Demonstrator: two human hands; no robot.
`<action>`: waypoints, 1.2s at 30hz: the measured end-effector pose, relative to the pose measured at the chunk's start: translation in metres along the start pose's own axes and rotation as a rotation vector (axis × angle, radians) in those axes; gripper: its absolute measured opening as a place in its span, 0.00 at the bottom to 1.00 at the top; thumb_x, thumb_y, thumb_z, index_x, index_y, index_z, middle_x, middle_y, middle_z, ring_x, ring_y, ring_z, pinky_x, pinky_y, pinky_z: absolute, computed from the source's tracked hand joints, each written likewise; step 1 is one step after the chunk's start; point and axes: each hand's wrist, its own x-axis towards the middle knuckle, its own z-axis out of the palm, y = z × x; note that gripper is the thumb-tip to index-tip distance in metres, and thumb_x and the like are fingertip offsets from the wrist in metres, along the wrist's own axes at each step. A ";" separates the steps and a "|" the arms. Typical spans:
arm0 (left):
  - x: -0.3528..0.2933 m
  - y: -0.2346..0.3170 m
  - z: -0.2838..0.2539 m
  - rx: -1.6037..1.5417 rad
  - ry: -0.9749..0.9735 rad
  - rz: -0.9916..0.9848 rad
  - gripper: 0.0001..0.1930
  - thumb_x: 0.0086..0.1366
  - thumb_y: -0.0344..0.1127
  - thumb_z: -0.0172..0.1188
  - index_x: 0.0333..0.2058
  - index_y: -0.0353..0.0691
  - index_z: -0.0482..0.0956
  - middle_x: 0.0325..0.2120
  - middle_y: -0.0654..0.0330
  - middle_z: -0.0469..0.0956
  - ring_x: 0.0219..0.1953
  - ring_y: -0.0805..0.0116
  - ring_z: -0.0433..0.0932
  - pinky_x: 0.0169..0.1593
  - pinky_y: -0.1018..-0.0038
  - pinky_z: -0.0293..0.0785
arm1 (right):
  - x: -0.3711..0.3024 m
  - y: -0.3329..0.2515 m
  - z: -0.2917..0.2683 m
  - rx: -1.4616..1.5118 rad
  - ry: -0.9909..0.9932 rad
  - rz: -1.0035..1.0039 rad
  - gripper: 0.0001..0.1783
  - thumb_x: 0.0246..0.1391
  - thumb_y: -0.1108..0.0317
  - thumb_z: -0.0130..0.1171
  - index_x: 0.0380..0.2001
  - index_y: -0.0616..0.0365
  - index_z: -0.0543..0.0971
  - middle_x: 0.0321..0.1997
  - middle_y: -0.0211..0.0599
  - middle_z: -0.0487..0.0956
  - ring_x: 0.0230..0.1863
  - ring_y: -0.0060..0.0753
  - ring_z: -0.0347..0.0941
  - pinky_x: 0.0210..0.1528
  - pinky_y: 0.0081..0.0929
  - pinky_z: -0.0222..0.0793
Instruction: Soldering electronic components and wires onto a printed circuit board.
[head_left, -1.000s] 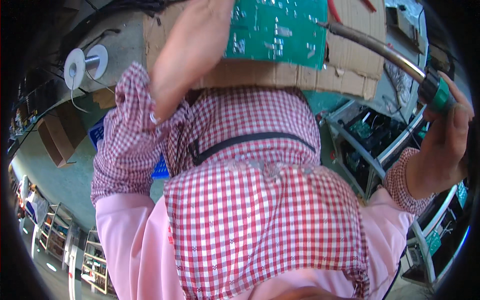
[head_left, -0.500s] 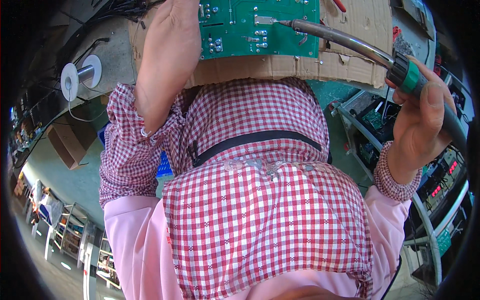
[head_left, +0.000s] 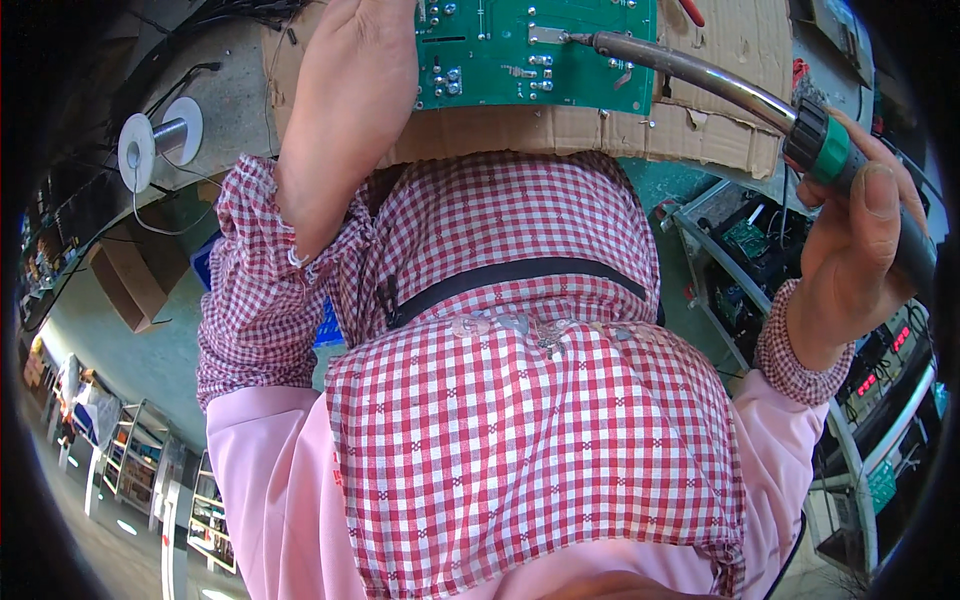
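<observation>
At the right of my head view, my right hand [head_left: 848, 258] holds the iron [head_left: 735, 88] by its handle, between thumb and fingers; the barrel slants up and leftward, and the tip sits at the end of a silver pad [head_left: 547, 36] on the board [head_left: 500, 52], though I can't be sure it touches. My left hand [head_left: 362, 65] overlaps the board's left edge, its fingers beyond the upper rim, so I cannot tell whether they grip or merely rest. The board lies over the cardboard [head_left: 740, 38], near its front edge, soldered face up. I judge it light and stiff, with joints that knocks could crack, so bare edges are the place to hold it. The iron's barrel is probably hot; only the handle suits a grip. Under the cardboard is the counter [head_left: 238, 105], with a spool [head_left: 168, 135] of silver wire and black cables [head_left: 230, 14] to the left. Lower left sits a box [head_left: 122, 278]; at right stands a rack [head_left: 722, 260].
</observation>
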 end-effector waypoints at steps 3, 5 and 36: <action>-0.019 0.012 0.013 0.074 0.115 0.059 0.34 0.76 0.56 0.38 0.49 0.23 0.75 0.40 0.49 0.80 0.40 0.71 0.78 0.46 0.80 0.73 | 0.008 -0.018 -0.002 -0.037 -0.072 -0.042 0.27 0.61 0.51 0.56 0.45 0.69 0.81 0.39 0.49 0.82 0.33 0.32 0.80 0.36 0.22 0.77; -0.021 0.023 0.004 -0.170 -0.021 0.048 0.34 0.76 0.56 0.38 0.50 0.23 0.74 0.41 0.49 0.80 0.41 0.70 0.78 0.47 0.79 0.73 | 0.011 -0.029 -0.005 0.052 -0.041 -0.001 0.24 0.61 0.55 0.56 0.46 0.69 0.79 0.40 0.47 0.82 0.33 0.33 0.80 0.35 0.22 0.77; -0.017 0.010 0.015 0.044 0.134 0.069 0.35 0.75 0.59 0.37 0.54 0.26 0.72 0.45 0.50 0.78 0.46 0.69 0.76 0.52 0.80 0.71 | -0.016 -0.006 0.028 0.289 0.127 0.103 0.27 0.56 0.52 0.61 0.42 0.71 0.81 0.35 0.49 0.82 0.25 0.31 0.77 0.30 0.24 0.73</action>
